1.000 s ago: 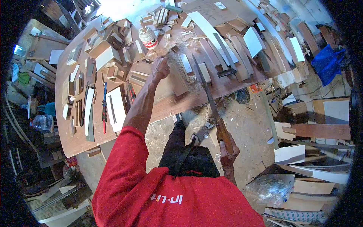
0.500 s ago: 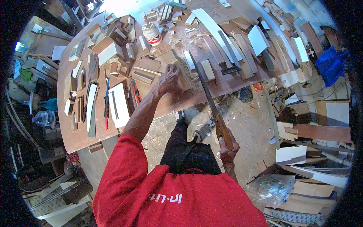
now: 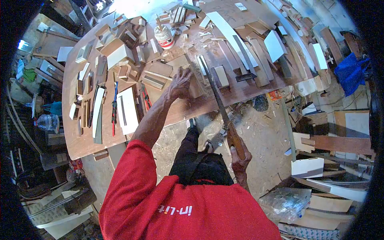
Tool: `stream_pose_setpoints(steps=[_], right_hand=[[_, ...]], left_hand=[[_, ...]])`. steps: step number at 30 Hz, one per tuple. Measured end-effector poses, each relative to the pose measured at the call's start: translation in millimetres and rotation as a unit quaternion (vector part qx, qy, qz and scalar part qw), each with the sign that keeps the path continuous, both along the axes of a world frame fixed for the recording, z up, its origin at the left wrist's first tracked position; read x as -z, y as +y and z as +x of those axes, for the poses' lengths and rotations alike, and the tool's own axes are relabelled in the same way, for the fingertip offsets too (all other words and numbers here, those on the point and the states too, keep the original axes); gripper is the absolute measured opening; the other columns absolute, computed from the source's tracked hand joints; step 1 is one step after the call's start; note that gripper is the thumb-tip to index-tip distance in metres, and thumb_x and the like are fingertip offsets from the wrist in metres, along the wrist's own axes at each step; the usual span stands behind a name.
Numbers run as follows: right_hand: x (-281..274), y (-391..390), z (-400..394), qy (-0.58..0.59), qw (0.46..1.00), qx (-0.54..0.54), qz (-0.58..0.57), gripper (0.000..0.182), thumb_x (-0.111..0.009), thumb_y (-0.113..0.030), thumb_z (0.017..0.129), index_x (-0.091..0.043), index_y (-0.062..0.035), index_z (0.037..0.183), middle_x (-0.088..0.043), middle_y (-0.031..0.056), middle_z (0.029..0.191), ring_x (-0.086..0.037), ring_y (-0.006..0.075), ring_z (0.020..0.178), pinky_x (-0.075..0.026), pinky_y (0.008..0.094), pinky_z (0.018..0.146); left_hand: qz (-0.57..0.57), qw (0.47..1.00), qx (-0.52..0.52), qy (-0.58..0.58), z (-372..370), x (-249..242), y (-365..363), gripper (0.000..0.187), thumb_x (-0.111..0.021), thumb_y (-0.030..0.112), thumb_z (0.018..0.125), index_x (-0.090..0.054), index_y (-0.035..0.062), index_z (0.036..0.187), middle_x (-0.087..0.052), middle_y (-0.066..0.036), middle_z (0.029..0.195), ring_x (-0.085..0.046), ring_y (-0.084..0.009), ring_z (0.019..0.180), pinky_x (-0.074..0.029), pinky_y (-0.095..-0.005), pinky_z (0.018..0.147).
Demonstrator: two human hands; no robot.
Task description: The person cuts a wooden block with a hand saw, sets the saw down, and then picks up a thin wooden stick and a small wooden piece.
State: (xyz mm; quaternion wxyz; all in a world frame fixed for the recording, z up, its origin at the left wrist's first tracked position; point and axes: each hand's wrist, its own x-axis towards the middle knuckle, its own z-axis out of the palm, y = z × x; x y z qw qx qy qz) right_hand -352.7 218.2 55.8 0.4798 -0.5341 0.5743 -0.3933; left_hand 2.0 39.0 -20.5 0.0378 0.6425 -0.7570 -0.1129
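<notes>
My right hand (image 3: 241, 158) is wrapped round the wooden handle of a long handsaw (image 3: 219, 100). The blade slants up and left across the table's near edge, its far end beside a narrow white-faced piece (image 3: 201, 65). My left hand (image 3: 180, 85) rests over a flat brown board (image 3: 195, 86) left of the saw, with its fingers bent and slightly apart. Nothing shows in them, though the palm side is hidden. Just left of that hand lies a small wooden frame piece (image 3: 154, 80). A short block (image 3: 221, 76) sits right of the blade.
The wooden table (image 3: 180, 114) bears a white tub (image 3: 164, 38), box-like wooden pieces (image 3: 120, 56), clamps (image 3: 115, 106) and long white strips (image 3: 228, 30). Stacked boards (image 3: 332, 142) and a plastic bag (image 3: 286, 202) lie at the right. Shavings dot the floor (image 3: 256, 136).
The fingers of my left hand look a little more spread. My right hand and the saw have shifted slightly, and the whole view has moved a little.
</notes>
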Motion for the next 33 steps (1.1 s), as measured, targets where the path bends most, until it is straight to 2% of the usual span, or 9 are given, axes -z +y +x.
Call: stream_pose_setpoints(steps=[8, 13, 16, 17, 19, 25, 28, 31, 33], right_hand=[[-5.4, -5.4, 6.8, 0.030, 0.999, -0.016, 0.007, 0.045, -0.061, -0.004, 0.079, -0.057, 0.0036, 0.124, -0.066, 0.0146, 0.110, -0.062, 0.0194, 0.100, -0.047, 0.0310, 0.089], [-4.1, -10.8, 13.9, 0.032, 0.998, -0.038, 0.041, 0.045, -0.061, -0.003, 0.079, -0.057, 0.0043, 0.123, -0.067, 0.0157, 0.110, -0.063, 0.0209, 0.101, -0.048, 0.0319, 0.089], [-1.7, -13.7, 15.5, 0.058, 0.997, -0.046, 0.029, 0.044, -0.061, -0.003, 0.079, -0.057, 0.0041, 0.122, -0.067, 0.0173, 0.107, -0.065, 0.0229, 0.098, -0.049, 0.0323, 0.087], [1.5, -13.7, 15.5, 0.061, 0.997, -0.048, 0.008, 0.044, -0.061, -0.004, 0.078, -0.058, 0.0037, 0.122, -0.067, 0.0182, 0.107, -0.066, 0.0236, 0.098, -0.049, 0.0323, 0.086], [-0.7, -15.3, 17.0, 0.064, 0.997, -0.050, -0.013, 0.044, -0.062, -0.004, 0.078, -0.058, 0.0034, 0.122, -0.067, 0.0191, 0.107, -0.066, 0.0244, 0.097, -0.050, 0.0324, 0.085], [-3.7, -18.2, 17.8, 0.073, 0.995, -0.065, 0.032, 0.045, -0.062, -0.005, 0.077, -0.058, 0.0024, 0.121, -0.067, 0.0207, 0.106, -0.067, 0.0282, 0.095, -0.051, 0.0332, 0.083], [-2.2, -17.7, 18.7, 0.054, 0.996, -0.055, 0.048, 0.046, -0.062, -0.006, 0.077, -0.058, 0.0019, 0.122, -0.068, 0.0195, 0.104, -0.068, 0.0262, 0.093, -0.051, 0.0332, 0.080], [-0.4, -16.5, 17.6, 0.111, 0.991, -0.075, 0.000, 0.047, -0.062, -0.006, 0.078, -0.058, 0.0009, 0.124, -0.069, 0.0155, 0.093, -0.067, 0.0199, 0.079, -0.051, 0.0311, 0.071], [-3.4, -14.8, 17.5, 0.102, 0.991, -0.088, 0.014, 0.047, -0.063, -0.007, 0.078, -0.059, -0.0011, 0.124, -0.066, 0.0099, 0.077, -0.060, 0.0156, 0.061, -0.049, 0.0305, 0.058]], left_hand=[[0.060, 0.997, -0.037, -0.021, -9.6, -19.4, -1.3, 0.111, -0.088, 0.042, 0.049, -0.034, 0.0032, 0.138, -0.029, -0.019, 0.146, -0.021, -0.0479, 0.136, -0.030, -0.0536, 0.110], [-0.024, 0.992, -0.064, 0.111, -0.8, -5.8, -8.3, 0.104, -0.084, 0.043, 0.062, -0.030, -0.0060, 0.136, -0.028, -0.028, 0.142, -0.030, -0.0445, 0.132, -0.032, -0.0434, 0.110], [0.012, 0.995, -0.066, 0.078, 1.4, -7.0, -11.8, 0.103, -0.081, 0.051, 0.061, -0.036, -0.0137, 0.127, -0.034, -0.030, 0.136, -0.034, -0.0435, 0.128, -0.036, -0.0403, 0.106], [0.012, 0.995, -0.067, 0.078, 0.3, -10.0, -11.5, 0.103, -0.081, 0.051, 0.061, -0.036, -0.0137, 0.127, -0.034, -0.030, 0.136, -0.034, -0.0435, 0.128, -0.036, -0.0403, 0.106], [-0.002, 0.993, -0.056, 0.104, -0.5, -11.0, -12.4, 0.083, -0.078, 0.029, 0.067, -0.036, -0.0102, 0.127, -0.034, -0.030, 0.135, -0.033, -0.0446, 0.128, -0.033, -0.0428, 0.109], [-0.057, 0.997, 0.041, 0.018, 13.6, 20.5, -24.4, 0.073, -0.072, 0.030, 0.068, -0.044, -0.0070, 0.125, -0.039, -0.027, 0.135, -0.028, -0.0410, 0.133, -0.023, -0.0451, 0.113], [-0.080, 0.996, 0.028, 0.028, 19.6, 39.0, -29.0, 0.073, -0.070, 0.034, 0.070, -0.046, -0.0048, 0.127, -0.036, -0.025, 0.140, -0.026, -0.0403, 0.135, -0.020, -0.0459, 0.114], [-0.049, 0.998, 0.004, 0.034, 19.1, 37.5, -31.1, 0.092, -0.082, 0.032, 0.060, -0.041, -0.0040, 0.134, -0.031, -0.020, 0.147, -0.023, -0.0382, 0.138, -0.027, -0.0394, 0.114], [-0.047, 0.999, 0.029, 0.000, 20.1, 33.6, -31.5, 0.084, -0.075, 0.034, 0.065, -0.042, -0.0034, 0.133, -0.032, -0.021, 0.146, -0.022, -0.0381, 0.139, -0.024, -0.0424, 0.114]])
